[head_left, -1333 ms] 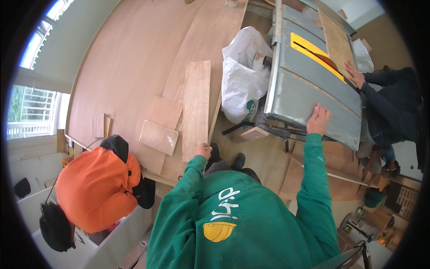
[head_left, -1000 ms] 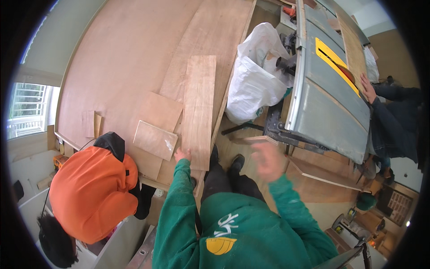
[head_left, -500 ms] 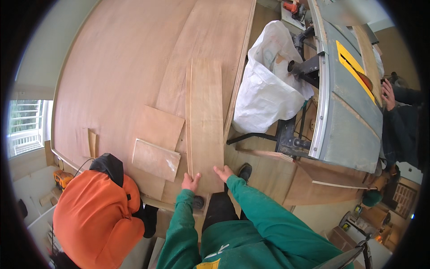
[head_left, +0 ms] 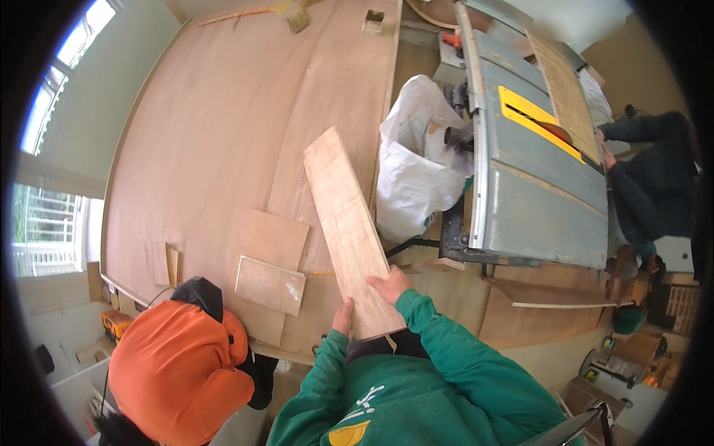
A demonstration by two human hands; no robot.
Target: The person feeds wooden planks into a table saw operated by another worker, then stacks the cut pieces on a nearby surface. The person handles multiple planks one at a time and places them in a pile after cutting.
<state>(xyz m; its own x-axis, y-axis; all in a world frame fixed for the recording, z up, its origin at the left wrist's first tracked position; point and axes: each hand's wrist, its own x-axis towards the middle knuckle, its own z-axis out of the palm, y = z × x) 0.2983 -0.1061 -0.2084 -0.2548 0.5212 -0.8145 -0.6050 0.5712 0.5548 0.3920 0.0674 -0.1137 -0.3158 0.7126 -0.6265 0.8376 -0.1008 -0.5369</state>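
I hold a long, narrow plywood board (head_left: 346, 230) at an angle over the edge of a broad plywood-topped table (head_left: 193, 134). My left hand (head_left: 343, 317) grips the board's left edge near its lower end. My right hand (head_left: 388, 287) is closed on its right edge, slightly higher, with the thumb on the face. Smaller plywood pieces (head_left: 269, 286) lie on the table to the left of the board.
A table saw (head_left: 539, 215) with yellow insert and exposed blade stands right, a co-worker's hand (head_left: 608, 157) at its far side. A white sack (head_left: 416, 186) hangs beside it. A person in orange (head_left: 178, 372) bends at lower left. A broom (head_left: 294, 18) lies at the back.
My right hand left the saw's surface and joined my left on the board. Both now grip it, and the board has swung from straight ahead to a slant, its far end leftward.
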